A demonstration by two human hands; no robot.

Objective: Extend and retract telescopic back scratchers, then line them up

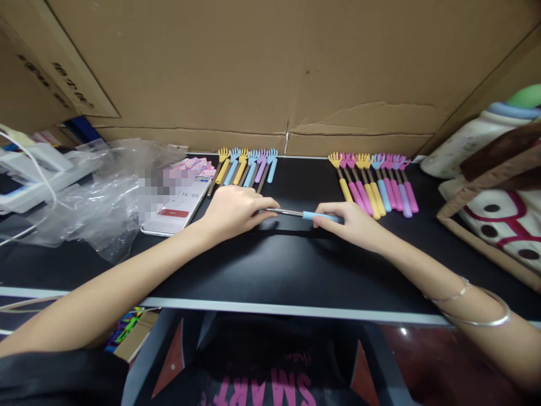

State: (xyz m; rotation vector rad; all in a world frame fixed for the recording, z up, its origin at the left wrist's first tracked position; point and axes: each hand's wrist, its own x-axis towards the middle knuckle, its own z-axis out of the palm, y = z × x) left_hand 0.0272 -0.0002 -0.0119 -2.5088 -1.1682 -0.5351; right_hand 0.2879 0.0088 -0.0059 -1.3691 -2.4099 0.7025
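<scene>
My left hand (236, 210) and my right hand (350, 223) hold one telescopic back scratcher (296, 213) level above the black table (270, 265). The left fingers close over its head end, which is hidden. The right fingers pinch its light blue handle. A bare metal shaft spans the gap between both hands. Behind the left hand lies a row of several scratchers (247, 166) with yellow, blue and purple handles. Behind the right hand lies a longer row of scratchers (376, 183) in yellow, pink, blue and purple.
A phone (180, 208) showing a timer lies left of my left hand, next to pink packets (196, 165) and a crumpled clear plastic bag (105, 192). Cardboard (270, 73) walls the back. A patterned bag (494, 208) stands at the right edge.
</scene>
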